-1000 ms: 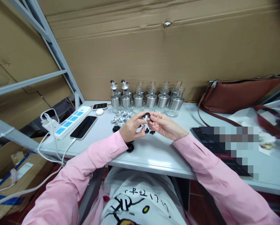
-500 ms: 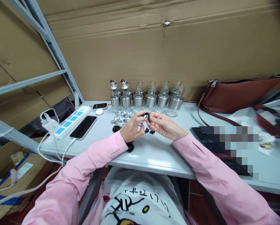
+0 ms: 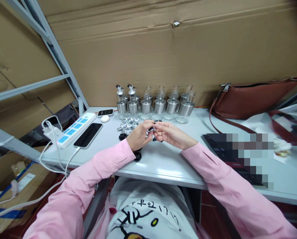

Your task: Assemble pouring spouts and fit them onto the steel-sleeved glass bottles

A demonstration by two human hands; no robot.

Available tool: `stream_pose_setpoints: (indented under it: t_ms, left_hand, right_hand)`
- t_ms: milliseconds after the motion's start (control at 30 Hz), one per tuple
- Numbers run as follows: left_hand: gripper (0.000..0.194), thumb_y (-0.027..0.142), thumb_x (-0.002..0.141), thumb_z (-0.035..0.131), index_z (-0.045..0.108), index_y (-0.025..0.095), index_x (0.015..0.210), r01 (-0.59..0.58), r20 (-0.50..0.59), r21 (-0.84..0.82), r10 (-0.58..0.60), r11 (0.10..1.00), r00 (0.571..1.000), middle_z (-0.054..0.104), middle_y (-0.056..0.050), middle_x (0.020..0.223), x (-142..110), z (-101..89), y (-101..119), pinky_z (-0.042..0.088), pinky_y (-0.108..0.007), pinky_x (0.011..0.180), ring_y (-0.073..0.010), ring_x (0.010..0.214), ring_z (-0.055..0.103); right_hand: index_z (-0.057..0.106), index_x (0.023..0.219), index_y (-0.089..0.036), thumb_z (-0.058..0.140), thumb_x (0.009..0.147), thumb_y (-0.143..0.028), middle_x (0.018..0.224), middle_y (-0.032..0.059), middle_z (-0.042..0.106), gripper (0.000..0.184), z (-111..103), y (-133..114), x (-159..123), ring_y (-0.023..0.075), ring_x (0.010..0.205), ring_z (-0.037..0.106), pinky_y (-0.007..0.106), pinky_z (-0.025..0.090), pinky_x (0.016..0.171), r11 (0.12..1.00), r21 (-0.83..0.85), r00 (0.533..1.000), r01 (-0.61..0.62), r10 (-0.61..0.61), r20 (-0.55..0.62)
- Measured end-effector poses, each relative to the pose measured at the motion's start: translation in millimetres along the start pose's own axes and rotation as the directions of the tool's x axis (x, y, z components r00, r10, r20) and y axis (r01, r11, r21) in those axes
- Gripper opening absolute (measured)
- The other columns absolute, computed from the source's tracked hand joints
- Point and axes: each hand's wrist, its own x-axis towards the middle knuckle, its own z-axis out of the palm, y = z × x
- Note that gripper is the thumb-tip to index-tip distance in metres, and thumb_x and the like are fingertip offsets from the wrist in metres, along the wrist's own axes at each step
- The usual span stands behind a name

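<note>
My left hand is closed around a small silver-and-black pourer spout, mostly hidden by fingers. Against its black top pinch the fingertips of my right hand, so both hands meet on the one piece. Left of them lies a pile of silver pourer spouts. Black round stoppers sit beside the pile, and a black ring-like part is by my left wrist. Small black pieces show partly below my right fingers. Behind stand glass bottles with steel sleeves; two front-left ones carry pourer spouts.
A power strip, a phone, a small device and a white round object are on the left. Rightward lie a dark tablet-like screen and a brown bag. A cardboard wall closes the back.
My fingers have drawn together over the pourer spout, covering more of it. Its black top, upright between my hands half a second ago, now lies lower and flatter.
</note>
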Motion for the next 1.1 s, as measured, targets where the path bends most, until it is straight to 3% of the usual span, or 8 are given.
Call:
stream_pose_setpoints:
  t_ms: [233,367,500,633,767,900,1100]
  left_hand:
    - [0.028,0.01,0.084,0.041,0.043,0.017,0.111,0.031,-0.02,-0.055,-0.032,0.998,0.999,0.056,-0.01,0.106,2.4,-1.9,1.7,0.05,-0.033,0.083,-0.0177,0.102,0.057]
    - [0.02,0.012,0.082,0.044,0.049,0.016,0.1,0.169,-0.008,-0.168,-0.173,0.971,0.985,0.06,-0.007,0.096,2.4,-2.9,0.8,0.049,-0.028,0.074,-0.0148,0.087,0.059]
    - [0.012,0.022,0.084,0.045,0.051,0.015,0.092,0.391,0.061,-0.316,-0.393,0.864,0.918,0.059,-0.003,0.085,0.6,-3.2,-1.2,0.047,-0.025,0.068,-0.0118,0.075,0.058]
    - [0.021,0.032,0.086,0.048,0.043,0.017,0.1,0.528,0.154,-0.496,-0.528,0.69,0.835,0.055,0.002,0.077,0.4,-1.7,-0.9,0.042,-0.019,0.052,-0.0057,0.053,0.051]
    - [0.034,0.044,0.084,0.052,0.037,0.019,0.101,0.599,0.255,-0.639,-0.601,0.483,0.757,0.051,0.007,0.063,4.8,-1.5,2.1,0.038,-0.017,0.044,-0.0047,0.043,0.046]
    - [0.041,0.058,0.083,0.046,0.037,0.02,0.097,0.645,0.316,-0.695,-0.67,0.318,0.671,0.05,0.01,0.052,11.2,-4.2,6.2,0.032,-0.015,0.037,-0.0045,0.035,0.041]
    - [0.049,0.067,0.081,0.043,0.039,0.019,0.094,0.643,0.307,-0.719,-0.71,0.263,0.634,0.049,0.01,0.048,15.4,-6.2,9.0,0.026,-0.015,0.033,-0.0047,0.031,0.039]
  right_hand:
    - [0.057,0.081,-0.017,0.076,0.067,-0.03,0.06,-0.0054,0.057,0.026,-0.4,-0.4,-0.1,0.0052,0.049,0.049,0.02,0.039,0.05,0.994,-0.042,0.991,0.104,-0.107,-0.08]
    - [0.059,0.083,-0.017,0.076,0.065,-0.032,0.059,-0.0052,0.057,0.029,-1.1,-0.8,1.6,0.0062,0.051,0.048,0.022,0.037,0.05,0.979,-0.108,0.972,0.173,-0.188,-0.144]
    - [0.062,0.078,-0.015,0.077,0.063,-0.036,0.059,-0.0033,0.058,0.031,-2.7,0.2,3.5,0.0069,0.05,0.049,0.023,0.038,0.05,0.958,-0.23,0.965,0.171,-0.21,-0.157]
    - [0.061,0.079,-0.015,0.076,0.064,-0.037,0.06,-0.0025,0.06,0.031,-3.2,0.1,3.7,0.0075,0.05,0.051,0.024,0.04,0.052,0.917,-0.352,0.956,0.189,-0.254,-0.148]
    - [0.06,0.08,-0.015,0.074,0.065,-0.038,0.055,-0.0033,0.059,0.03,-1.5,-1.8,3.5,0.0085,0.05,0.052,0.025,0.041,0.052,0.888,-0.395,0.934,0.235,-0.319,-0.161]
    - [0.061,0.078,-0.016,0.076,0.063,-0.036,0.063,-0.0029,0.061,0.029,0.3,-2.7,2.9,0.0078,0.053,0.051,0.025,0.041,0.053,0.87,-0.398,0.908,0.291,-0.382,-0.171]
    - [0.063,0.076,-0.015,0.076,0.062,-0.035,0.057,-0.0044,0.058,0.028,-1.0,0.7,3.7,0.0072,0.051,0.048,0.025,0.039,0.054,0.883,-0.393,0.929,0.259,-0.338,-0.149]
